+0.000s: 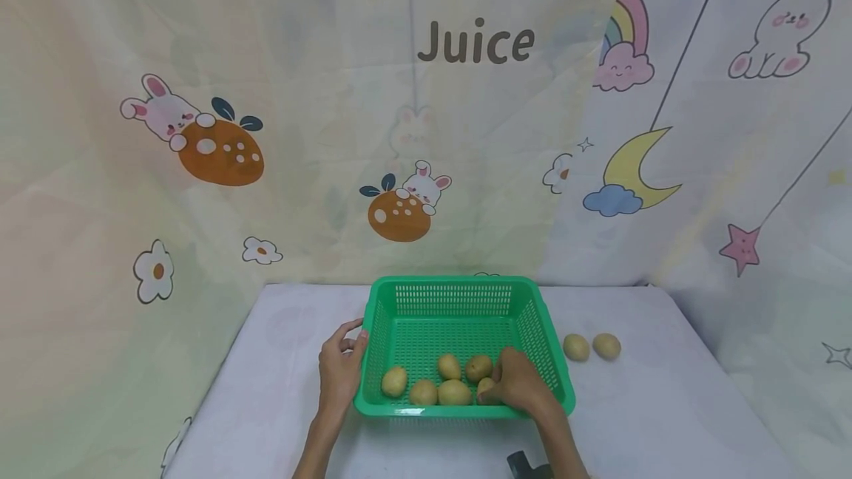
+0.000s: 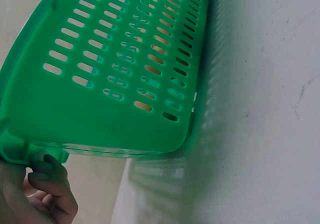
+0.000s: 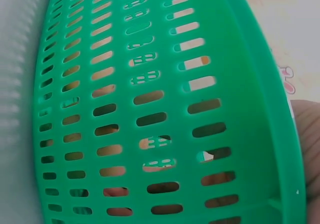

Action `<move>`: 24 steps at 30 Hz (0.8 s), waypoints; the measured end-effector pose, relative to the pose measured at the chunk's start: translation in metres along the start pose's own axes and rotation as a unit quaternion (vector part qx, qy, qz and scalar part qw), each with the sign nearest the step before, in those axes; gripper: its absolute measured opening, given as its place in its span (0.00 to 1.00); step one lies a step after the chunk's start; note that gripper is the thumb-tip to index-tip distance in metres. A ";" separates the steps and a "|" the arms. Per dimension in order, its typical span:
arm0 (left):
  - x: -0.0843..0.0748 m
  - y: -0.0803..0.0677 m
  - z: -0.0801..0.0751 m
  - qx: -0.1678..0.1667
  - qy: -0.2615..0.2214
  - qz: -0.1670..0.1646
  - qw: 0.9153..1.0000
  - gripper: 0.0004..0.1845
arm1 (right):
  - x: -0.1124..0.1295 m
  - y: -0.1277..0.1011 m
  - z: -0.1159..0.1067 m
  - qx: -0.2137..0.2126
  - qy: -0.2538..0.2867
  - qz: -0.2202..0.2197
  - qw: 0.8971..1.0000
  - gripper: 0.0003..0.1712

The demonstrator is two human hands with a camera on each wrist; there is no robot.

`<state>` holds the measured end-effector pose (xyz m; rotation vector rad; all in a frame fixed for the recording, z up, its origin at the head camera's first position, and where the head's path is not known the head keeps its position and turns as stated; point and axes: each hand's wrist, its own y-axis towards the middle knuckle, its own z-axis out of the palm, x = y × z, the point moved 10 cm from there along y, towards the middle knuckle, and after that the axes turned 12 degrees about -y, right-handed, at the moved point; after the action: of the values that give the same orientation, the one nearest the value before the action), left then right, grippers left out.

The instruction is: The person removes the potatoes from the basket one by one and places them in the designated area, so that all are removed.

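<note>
A green plastic basket (image 1: 459, 412) with slotted walls sits on the white table. At its left side, my left hand (image 1: 339, 372) grips the rim between thumb and fingers; in the left wrist view, curled fingers (image 2: 52, 184) show under the basket's (image 2: 60, 114) rim. My right hand (image 1: 522, 384) reaches over the front right rim and pinches a potato (image 1: 486, 387) inside, partly hidden by the fingers. Several other potatoes (image 1: 455, 392) lie along the basket's front half. From the right wrist, the basket wall (image 3: 250, 134) covers most of that hand.
Two more potatoes (image 1: 576, 347) lie on the white table (image 1: 286, 361) just right of the basket. Behind the table hangs a cloth (image 1: 319, 131) printed with rabbits and fruit. A dark object (image 1: 526, 467) shows at the bottom edge beside my right forearm.
</note>
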<state>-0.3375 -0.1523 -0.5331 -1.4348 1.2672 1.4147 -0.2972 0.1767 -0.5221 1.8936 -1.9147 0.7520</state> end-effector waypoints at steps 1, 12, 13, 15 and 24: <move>0.000 0.000 0.000 0.000 0.000 0.000 1.000 0.17 | 0.000 0.000 0.000 -0.001 0.001 0.000 1.000 0.33; -0.001 -0.001 -0.001 0.000 0.000 -0.003 1.000 0.18 | -0.011 0.001 -0.004 -0.008 0.020 0.033 0.999 0.22; -0.001 -0.001 -0.001 0.000 -0.001 -0.003 1.000 0.17 | -0.012 0.000 -0.005 -0.011 0.022 0.038 0.999 0.22; -0.001 -0.001 -0.001 0.001 -0.003 -0.002 1.000 0.17 | -0.013 -0.001 -0.008 -0.016 0.031 0.046 0.998 0.22; 0.000 -0.001 0.000 0.005 -0.007 -0.003 1.000 0.18 | -0.018 -0.001 -0.013 -0.032 0.073 0.056 0.995 0.21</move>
<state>-0.3369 -0.1519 -0.5336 -1.4186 1.2597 1.4093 -0.2965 0.1987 -0.5224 1.6569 -1.9410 0.8270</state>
